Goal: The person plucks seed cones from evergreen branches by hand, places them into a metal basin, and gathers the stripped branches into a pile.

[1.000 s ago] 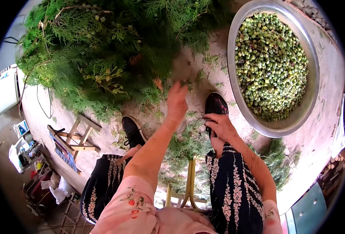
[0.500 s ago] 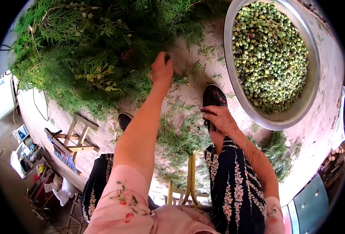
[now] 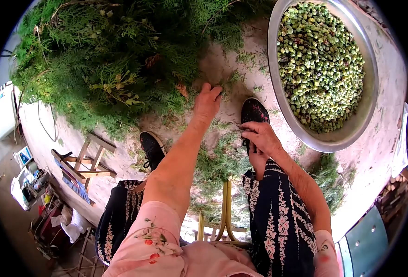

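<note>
The pile of green branches (image 3: 120, 64) lies left of the metal basin (image 3: 331, 146) and looks light, springy and soft at its feathery tips, so the firmer hold is probably a woody stem (image 3: 113, 4), since the fronds would likely bend or shed. Left of the basin, by the pile's edge, the left hand (image 3: 207, 106) has its fingers loosely bent, and whether they grip anything I cannot tell. Nearer the basin's lower left side, the right hand (image 3: 264, 141) pinches a small dark piece (image 3: 242, 128) between thumb and fingers.
</note>
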A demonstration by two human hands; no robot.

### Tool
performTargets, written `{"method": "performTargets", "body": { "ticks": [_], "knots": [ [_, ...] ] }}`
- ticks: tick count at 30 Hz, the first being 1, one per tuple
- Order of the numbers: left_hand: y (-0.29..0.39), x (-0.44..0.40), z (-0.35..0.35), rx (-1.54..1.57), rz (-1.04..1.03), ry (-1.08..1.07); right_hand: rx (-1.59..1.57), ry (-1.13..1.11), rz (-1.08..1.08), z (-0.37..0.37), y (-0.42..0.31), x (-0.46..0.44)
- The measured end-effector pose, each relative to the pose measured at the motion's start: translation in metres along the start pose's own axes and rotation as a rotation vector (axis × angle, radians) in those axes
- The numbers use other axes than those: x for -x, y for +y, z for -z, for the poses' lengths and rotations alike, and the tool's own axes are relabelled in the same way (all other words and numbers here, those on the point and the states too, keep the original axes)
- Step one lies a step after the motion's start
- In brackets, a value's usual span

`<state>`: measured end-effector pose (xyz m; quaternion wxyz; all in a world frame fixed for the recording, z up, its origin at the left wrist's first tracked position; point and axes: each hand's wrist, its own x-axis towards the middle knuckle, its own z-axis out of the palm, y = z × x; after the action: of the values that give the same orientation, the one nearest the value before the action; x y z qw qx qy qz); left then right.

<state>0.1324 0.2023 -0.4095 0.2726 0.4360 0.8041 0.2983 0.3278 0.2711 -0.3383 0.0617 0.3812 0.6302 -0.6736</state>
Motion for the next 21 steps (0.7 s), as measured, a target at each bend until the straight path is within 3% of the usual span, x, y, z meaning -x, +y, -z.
{"method": "performTargets", "body": {
  "ticks": [2,5,7,8,10,13,15,17,19,20,21],
  "knots": [
    [-0.004,0.003,-0.004,-0.001,-0.011,-0.037,-0.119,-0.043,-0.207,0.002,-0.013,0.003],
    [-0.010,0.006,-0.014,0.009,-0.075,0.106,-0.125,-0.033,-0.184,0.002,-0.011,0.002],
    [-0.011,0.007,-0.019,0.621,0.407,0.088,-0.123,-0.040,-0.190,0.002,-0.012,0.002],
    [0.002,0.007,-0.011,0.620,0.406,0.091,-0.121,-0.048,-0.194,0.003,-0.013,0.001],
    [0.036,0.010,0.011,1.218,0.665,0.169,-0.103,-0.048,-0.191,0.003,-0.017,0.001],
    [0.079,0.013,0.023,1.287,0.592,0.254,-0.142,-0.043,-0.221,0.003,-0.015,0.000],
    [0.128,0.012,0.037,1.240,0.503,0.073,-0.189,-0.055,-0.263,0.001,-0.013,-0.001],
    [0.168,0.013,0.039,1.181,0.188,-0.114,-0.245,0.147,0.011,-0.006,0.007,-0.006],
    [0.177,0.018,0.049,0.763,0.008,0.109,-0.376,0.425,0.446,-0.023,0.018,-0.019],
    [0.148,0.019,0.038,0.745,0.040,0.207,-0.252,0.169,0.076,-0.007,-0.009,-0.010],
    [0.119,0.019,0.035,0.489,0.126,0.365,-0.116,-0.088,-0.294,0.004,-0.021,-0.002]
  ]
}}
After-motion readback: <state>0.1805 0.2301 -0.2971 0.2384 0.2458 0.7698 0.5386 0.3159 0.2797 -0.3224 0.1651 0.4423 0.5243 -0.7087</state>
